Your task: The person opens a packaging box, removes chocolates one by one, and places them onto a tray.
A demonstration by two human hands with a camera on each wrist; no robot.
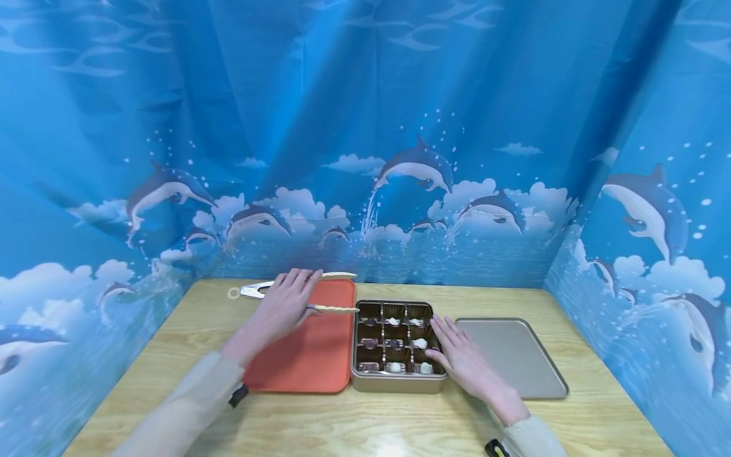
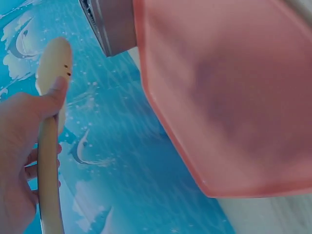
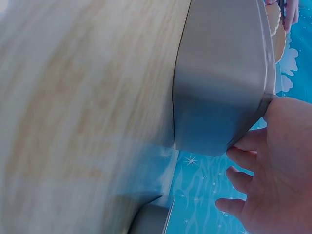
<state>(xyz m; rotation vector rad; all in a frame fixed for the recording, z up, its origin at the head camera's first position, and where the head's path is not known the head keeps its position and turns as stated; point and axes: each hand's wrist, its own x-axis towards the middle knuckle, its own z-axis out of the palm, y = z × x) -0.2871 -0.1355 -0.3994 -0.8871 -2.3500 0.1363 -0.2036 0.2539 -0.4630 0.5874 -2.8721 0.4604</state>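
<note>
My left hand [image 1: 282,301] grips a pair of tongs [image 2: 48,170] with pale, flat, rounded tips. In the head view the tips stand apart and point right, over a red tray [image 1: 320,355] and towards a tin [image 1: 400,383]. Divided into several compartments, the tin holds small dark and white pieces, perhaps chocolates. At the tin's right side, my right hand [image 1: 465,362] touches the rim. Its fingers look extended and spread in the right wrist view, near a corner of the tin's metal wall. Nothing shows between the tong tips.
Right of the tin, a flat metal lid [image 1: 514,355] lies on the wooden table [image 1: 320,422]. The red tray sits close against the tin's left side. A blue dolphin-print curtain [image 1: 342,127] rises behind the table and along both sides.
</note>
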